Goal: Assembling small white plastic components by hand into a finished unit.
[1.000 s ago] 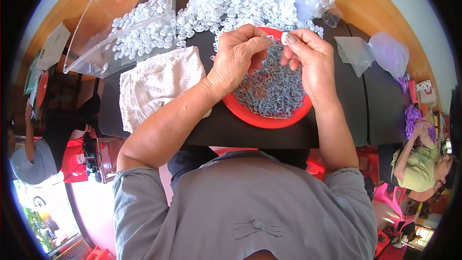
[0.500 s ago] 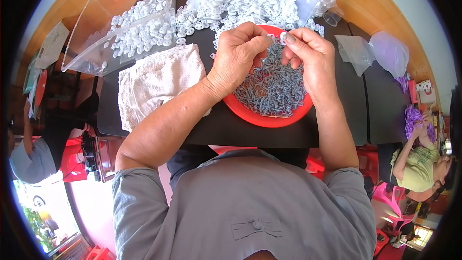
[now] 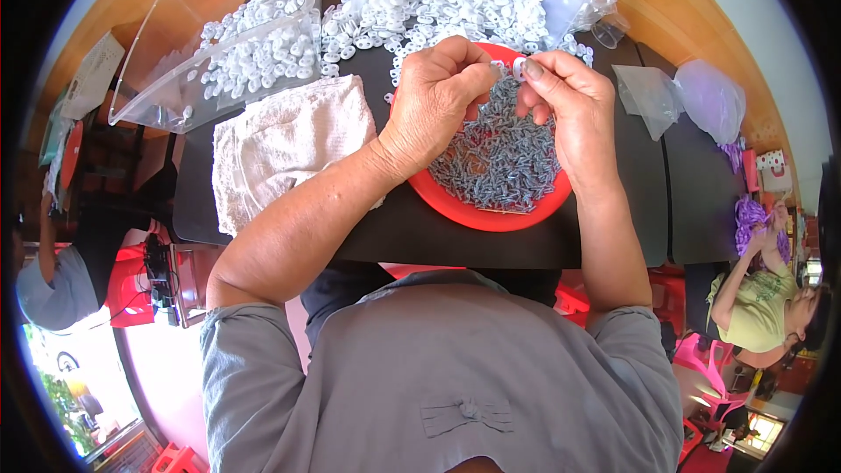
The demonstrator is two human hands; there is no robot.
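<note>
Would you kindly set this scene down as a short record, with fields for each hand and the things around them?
Left hand: curled over the red bowl; anything held is too small to tell
Right hand: pinching a small white piece between thumb and fingers
Bowl contents: many small grey screw-like parts
Beyond bowl: heap of white oval pieces
Far left: clear bin with more white pieces
Beside left forearm: folded pale cloth
Surface: dark table
</note>
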